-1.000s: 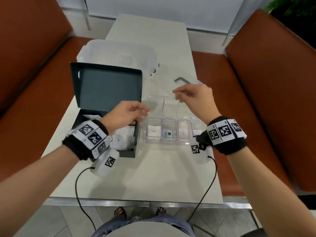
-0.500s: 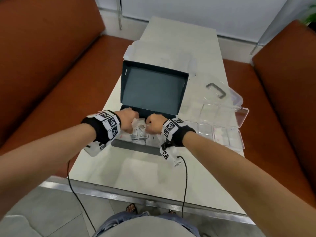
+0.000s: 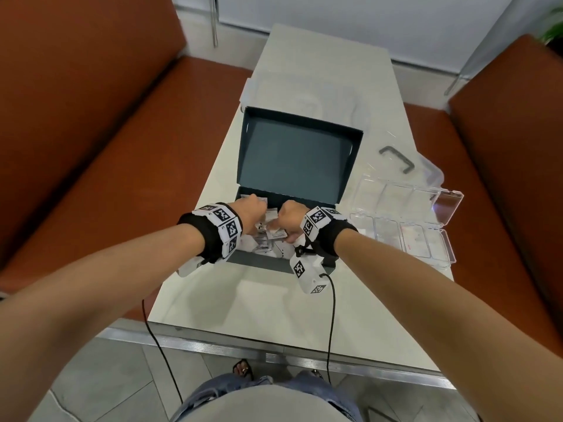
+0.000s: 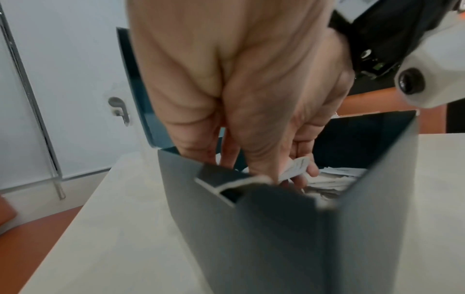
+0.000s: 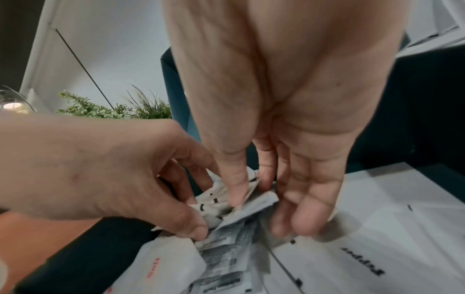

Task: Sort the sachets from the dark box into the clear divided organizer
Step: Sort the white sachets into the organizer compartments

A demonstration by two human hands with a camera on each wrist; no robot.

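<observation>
Head view showed both hands down in the dark box (image 3: 300,153) — the left hand (image 3: 248,213) at its near-left part, the right hand (image 3: 289,216) just beside it, sachets (image 3: 268,236) heaped under and between them. Right thumb and fingers (image 5: 235,179) pinched one sachet (image 5: 251,204); left fingertips (image 5: 191,224) pinched another sachet in that heap. The clear divided organizer (image 3: 405,220) lay open to the right of the box — on the table (image 3: 231,300).

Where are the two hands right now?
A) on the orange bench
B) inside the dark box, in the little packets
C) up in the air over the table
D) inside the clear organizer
B: the left hand and right hand are both down in the dark box, fingering the sachets; the clear organizer sits apart, untouched.
</observation>
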